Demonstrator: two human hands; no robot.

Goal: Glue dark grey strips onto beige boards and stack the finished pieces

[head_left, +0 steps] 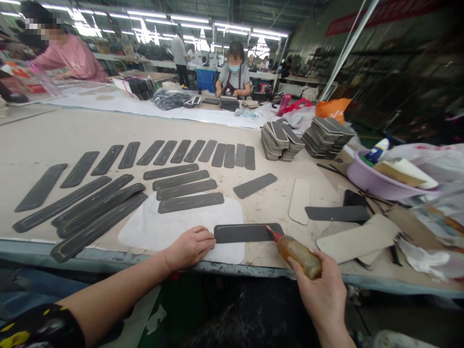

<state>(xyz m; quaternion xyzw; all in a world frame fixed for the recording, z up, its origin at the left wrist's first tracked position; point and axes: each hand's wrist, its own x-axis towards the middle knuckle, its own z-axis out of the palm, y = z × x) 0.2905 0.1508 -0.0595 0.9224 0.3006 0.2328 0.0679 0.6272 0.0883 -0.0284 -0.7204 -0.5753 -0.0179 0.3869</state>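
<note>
A dark grey strip (pixel 246 233) lies flat near the table's front edge, partly on a white sheet (pixel 152 227). My left hand (pixel 190 248) rests with its fingers curled against the strip's left end, holding it in place. In my right hand (pixel 324 295) is a squeeze bottle of amber glue (pixel 297 253). Its red nozzle touches the strip's right end.
Many dark strips (pixel 174 171) lie in rows across the table. Stacks of pieces (pixel 281 140) stand at the back right beside a lilac basin (pixel 369 181). Beige pieces (pixel 357 241) lie to the right. Other people work at the far tables.
</note>
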